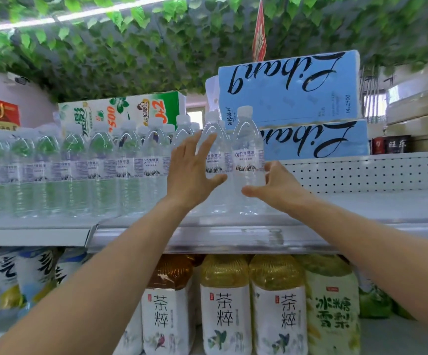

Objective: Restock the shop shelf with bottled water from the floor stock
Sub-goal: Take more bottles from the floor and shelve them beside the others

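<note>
Shelving is the step now. The right hand [271, 185] curls round the end water bottle [248, 155], which stands on the shelf [361, 213] at the end of the row. The left hand [192, 172] presses flat, fingers straight, on the next bottle [219, 160]. Next, I think: let go gently, then fetch more.

water bottles [79, 170] on upper shelf [361, 216], tissue packs [297, 103] behind, tea bottles [251, 303] below

Clear, glossy plastic water bottles [248, 160] carry smooth printed labels. The shelf [399, 206] at mid-frame looks white matt painted metal, its back panel [361, 172] perforated. Upper right, tissue packs [292, 90] wear shiny blue plastic film.
</note>
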`<state>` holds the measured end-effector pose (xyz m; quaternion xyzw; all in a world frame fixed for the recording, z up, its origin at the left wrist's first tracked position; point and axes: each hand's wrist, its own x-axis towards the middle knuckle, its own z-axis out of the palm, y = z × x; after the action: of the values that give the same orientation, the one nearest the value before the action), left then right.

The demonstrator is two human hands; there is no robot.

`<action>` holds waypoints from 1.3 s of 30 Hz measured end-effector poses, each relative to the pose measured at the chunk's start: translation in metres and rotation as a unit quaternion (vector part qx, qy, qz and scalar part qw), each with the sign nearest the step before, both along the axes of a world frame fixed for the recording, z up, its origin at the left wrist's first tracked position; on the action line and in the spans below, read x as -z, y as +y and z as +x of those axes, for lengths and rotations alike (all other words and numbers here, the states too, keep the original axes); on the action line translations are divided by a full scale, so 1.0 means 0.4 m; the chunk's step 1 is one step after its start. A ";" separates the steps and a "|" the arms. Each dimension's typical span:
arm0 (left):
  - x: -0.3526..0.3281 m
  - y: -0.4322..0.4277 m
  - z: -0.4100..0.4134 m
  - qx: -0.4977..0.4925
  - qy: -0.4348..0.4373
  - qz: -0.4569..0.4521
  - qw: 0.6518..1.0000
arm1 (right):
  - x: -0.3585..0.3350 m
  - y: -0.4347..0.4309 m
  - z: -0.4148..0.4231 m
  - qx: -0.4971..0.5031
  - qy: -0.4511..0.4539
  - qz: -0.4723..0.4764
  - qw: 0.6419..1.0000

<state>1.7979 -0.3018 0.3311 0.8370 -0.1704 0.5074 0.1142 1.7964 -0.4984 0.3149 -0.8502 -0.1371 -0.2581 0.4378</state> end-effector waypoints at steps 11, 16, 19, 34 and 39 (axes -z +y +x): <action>-0.017 0.005 0.022 -0.017 0.028 0.016 0.999 | -0.007 0.026 -0.006 0.046 -0.012 -0.073 0.996; -0.015 0.005 0.022 -0.014 0.025 0.013 0.999 | -0.012 0.034 -0.004 0.045 -0.001 -0.073 0.996; -0.013 0.002 0.021 -0.019 0.026 0.014 0.999 | -0.012 0.034 -0.005 0.045 -0.002 -0.077 0.996; 0.145 -0.066 -0.200 0.071 -0.071 -0.020 0.995 | 0.111 -0.041 -0.275 0.168 -0.191 -0.249 0.934; 0.316 -0.151 -0.325 0.118 -0.036 0.001 0.992 | 0.266 -0.147 -0.412 0.204 -0.227 -0.275 0.911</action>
<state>1.6680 -0.3622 0.2048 0.7920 -0.2729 0.5202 0.1662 1.6316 -0.5570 0.2084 -0.8649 -0.1216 -0.4801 0.0811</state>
